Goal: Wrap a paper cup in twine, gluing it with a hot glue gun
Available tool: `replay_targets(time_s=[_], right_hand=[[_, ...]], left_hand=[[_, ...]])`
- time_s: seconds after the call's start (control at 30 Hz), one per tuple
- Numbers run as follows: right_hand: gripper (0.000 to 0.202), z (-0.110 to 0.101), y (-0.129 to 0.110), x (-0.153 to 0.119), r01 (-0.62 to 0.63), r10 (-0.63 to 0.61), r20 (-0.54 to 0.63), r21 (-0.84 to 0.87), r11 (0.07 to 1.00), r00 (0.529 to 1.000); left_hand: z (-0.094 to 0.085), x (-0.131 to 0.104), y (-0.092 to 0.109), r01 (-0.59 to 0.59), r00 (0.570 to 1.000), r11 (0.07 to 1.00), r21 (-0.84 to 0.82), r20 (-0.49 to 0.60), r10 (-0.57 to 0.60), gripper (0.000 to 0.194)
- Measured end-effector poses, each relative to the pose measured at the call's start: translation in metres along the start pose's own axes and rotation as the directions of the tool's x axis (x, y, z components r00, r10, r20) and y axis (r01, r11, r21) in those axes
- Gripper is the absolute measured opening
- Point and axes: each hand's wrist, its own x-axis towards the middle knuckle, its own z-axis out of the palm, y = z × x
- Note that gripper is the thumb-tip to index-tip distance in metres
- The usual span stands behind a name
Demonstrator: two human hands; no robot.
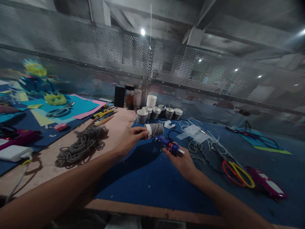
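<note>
My left hand (133,136) is closed on the white rim of a paper cup (157,129) lying on its side in the air, its outer wall wound with grey cord. In my right hand (183,163) is a blue glue gun (168,144), a clear glue stick jutting from its back end. The nozzle is close to the cord-wrapped side of the cup; whether it touches I cannot tell. Behind the cup, several other cord-wrapped cups (142,116) stand by a stack of plain white cups (152,100). A loose heap of grey cord (82,146) lies left of my left hand.
White string and clear plastic scraps (194,133) lie right of the cups. Red and yellow cable loops (241,175) and a purple device (265,183) are farther right. Scissors (60,111) rest on coloured paper at left. A dark-lidded jar (129,98) stands near the perforated metal screen (164,66).
</note>
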Motion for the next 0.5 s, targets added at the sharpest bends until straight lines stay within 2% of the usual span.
replay_targets(time_s=[0.3, 0.5], right_hand=[[0.034, -0.0015, -0.0029, 0.0007, 0.008, -0.007, 0.030, -0.040, 0.999, 1.000], [0.033, -0.0016, -0.0031, 0.0005, -0.034, 0.036, 0.067, -0.026, 0.999, 0.997]], left_hand=[[0.0003, -0.0009, 0.0031, 0.033, 0.999, 0.997, -0.072, 0.024, -0.032, 0.021], [-0.0018, 0.0004, 0.0006, 0.083, 0.997, 0.988, -0.133, 0.017, -0.081, 0.020]])
